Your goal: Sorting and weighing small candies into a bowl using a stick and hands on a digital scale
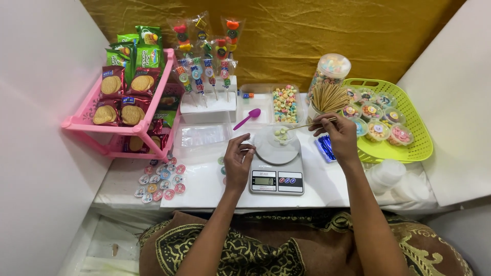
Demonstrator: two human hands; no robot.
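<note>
**skewer_fan:** Skewer tip is the risky bit, I reckon. The right hand [341,134] pinches a thin wooden skewer [309,124] between thumb and fingertips, closed tight on its right end, and the point reaches left into the small clear cup [283,134] sitting on the far edge of the kitchen scale [276,166], in the middle of the table. Cup looks light, so a sideways poke could tip it off the round platter and scatter the pale green candies inside.

**sweet_tooth:** Agreed. What about the left hand [238,162]? It sits just left of the scale with the fingers curled in. Something small may be between the fingertips, but I honestly can't tell. If it leans on the platter, the reading on the display goes off.

**skewer_fan:** True. The purple spoon [248,118] lies far-left of the cup, untouched.

**sweet_tooth:** Container rundown: the clear tray [262,102] behind the scale holds a heap of pastel candies on its right side. The tall clear jar [329,71] at far right is full of similar mixed candy, and a bundle of skewers [329,96] stands in a holder just in front of it.

**skewer_fan:** The lime green basket [417,134] on the right carries lidded cups of colourful sweets. The pink rack [110,125] on the left is stacked with biscuit packets. An elbow swing could knock that skewer bundle over.
</note>
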